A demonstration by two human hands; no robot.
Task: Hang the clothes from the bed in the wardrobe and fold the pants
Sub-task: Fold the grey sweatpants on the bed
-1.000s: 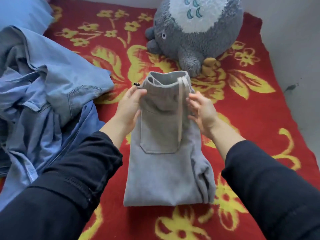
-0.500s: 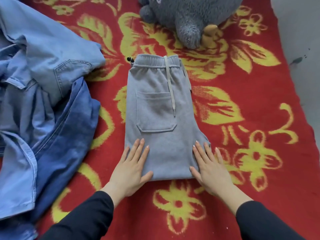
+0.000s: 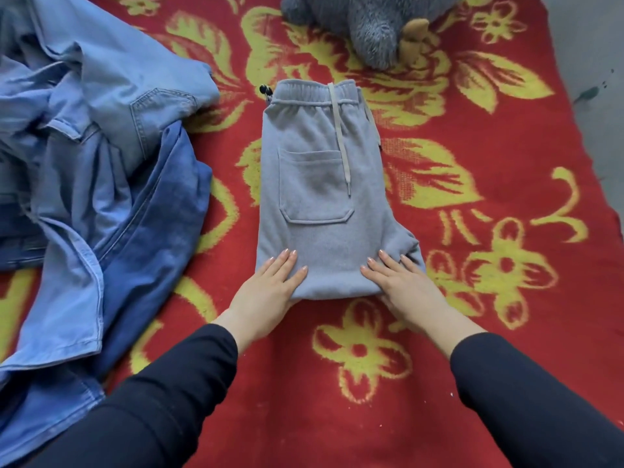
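Grey sweatpants (image 3: 324,184) lie folded into a flat rectangle in the middle of the bed, waistband away from me, back pocket and a drawstring facing up. My left hand (image 3: 266,290) lies flat with straight fingers on the near left corner of the fold. My right hand (image 3: 405,288) lies flat on the near right corner in the same way. A heap of blue denim clothes (image 3: 91,170) sits crumpled on the left side of the bed, apart from the pants.
The bed carries a red blanket (image 3: 506,332) with yellow flowers. A grey plush toy (image 3: 374,25) sits at the far edge beyond the pants. A grey wall or floor (image 3: 594,79) borders the bed on the right.
A second ago both hands held the waistband end up; they laid it down flat. Since then both hands moved to the near edge of the fold and rest flat there.
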